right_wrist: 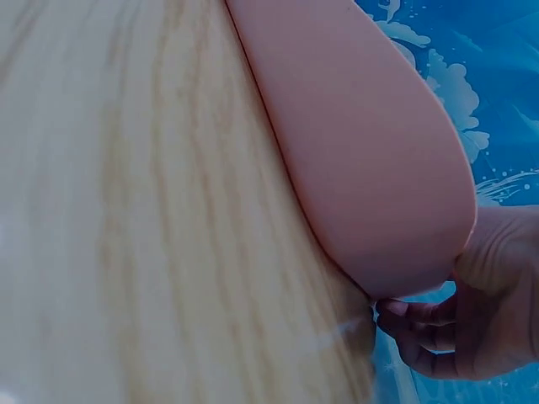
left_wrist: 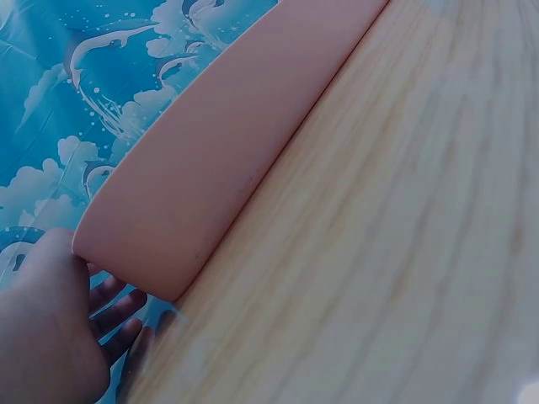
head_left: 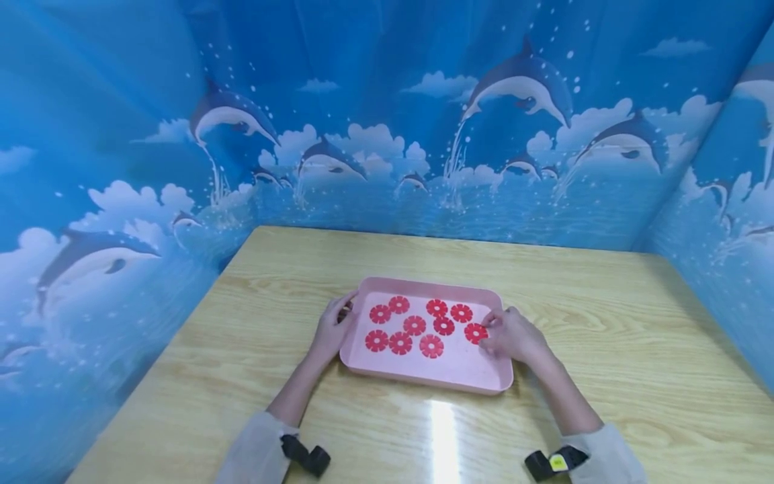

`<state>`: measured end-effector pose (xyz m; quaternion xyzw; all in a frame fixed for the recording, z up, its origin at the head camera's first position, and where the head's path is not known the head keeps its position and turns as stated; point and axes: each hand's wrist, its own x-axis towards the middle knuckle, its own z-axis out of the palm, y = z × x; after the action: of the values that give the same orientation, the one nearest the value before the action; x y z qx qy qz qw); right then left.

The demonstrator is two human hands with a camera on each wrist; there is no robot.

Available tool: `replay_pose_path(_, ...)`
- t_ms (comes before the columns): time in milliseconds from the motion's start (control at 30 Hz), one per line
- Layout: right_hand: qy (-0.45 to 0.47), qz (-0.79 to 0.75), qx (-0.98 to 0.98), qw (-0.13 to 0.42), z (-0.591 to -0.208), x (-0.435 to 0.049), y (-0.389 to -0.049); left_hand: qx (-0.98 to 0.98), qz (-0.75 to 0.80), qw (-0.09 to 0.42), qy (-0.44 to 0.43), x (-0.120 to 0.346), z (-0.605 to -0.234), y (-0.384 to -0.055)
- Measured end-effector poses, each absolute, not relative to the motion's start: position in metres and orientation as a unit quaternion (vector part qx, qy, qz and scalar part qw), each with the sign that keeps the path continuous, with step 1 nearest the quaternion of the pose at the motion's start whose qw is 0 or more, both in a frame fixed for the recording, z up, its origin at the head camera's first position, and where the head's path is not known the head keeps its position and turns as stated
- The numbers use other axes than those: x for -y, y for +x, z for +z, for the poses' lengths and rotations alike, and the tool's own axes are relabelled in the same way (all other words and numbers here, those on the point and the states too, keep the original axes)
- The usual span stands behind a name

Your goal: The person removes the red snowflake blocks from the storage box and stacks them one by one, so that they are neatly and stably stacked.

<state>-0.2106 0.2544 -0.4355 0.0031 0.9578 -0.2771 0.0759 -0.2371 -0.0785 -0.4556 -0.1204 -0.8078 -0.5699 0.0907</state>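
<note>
A shallow pink tray (head_left: pixel 423 381) lies on the table with several red notched discs (head_left: pixel 414 326) spread flat on its floor. My left hand (head_left: pixel 331 329) grips the tray's left wall. In the left wrist view, that hand (left_wrist: pixel 50 316) wraps the corner, its fingers curled on the outer side. At the opposite end my right hand (head_left: pixel 514 334) holds the right wall, with fingertips inside right at the edge of the rightmost red disc (head_left: pixel 476 333). The right wrist view shows other fingers (right_wrist: pixel 429 337) of that hand curled outside the wall, under the rim.
The wood-grain table (head_left: pixel 211 376) extends around the tray on all sides. A blue curtain (head_left: pixel 375 81) printed with dolphins and clouds stands along the back and both sides. Dark wrist cameras (head_left: pixel 305 457) sit on both sleeves, and a bright glare strip lies on the near tabletop.
</note>
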Motion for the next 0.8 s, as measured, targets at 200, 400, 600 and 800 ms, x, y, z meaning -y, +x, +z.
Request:
replay_pose_path(200, -0.002, -0.257, -0.963, 0.084, -0.434, -0.254, -0.211, 0.807, -0.569, 0.101, -0.120, 0.081, -0.474, -0.247)
replay_pose_path(400, -0.010, -0.252, -0.964, 0.088, -0.434, -0.255, -0.210, 0.803, -0.578, 0.096, -0.112, 0.081, -0.474, -0.247)
replay_pose_path(600, -0.003, -0.242, -0.967, 0.085, -0.432, -0.252, -0.209, 0.808, -0.570, 0.097, -0.111, 0.081, -0.474, -0.248)
replay_pose_path(800, 0.002, -0.229, -0.970, 0.076, -0.431, -0.250, -0.208, 0.807, -0.572, 0.095, -0.114, 0.082, -0.474, -0.248)
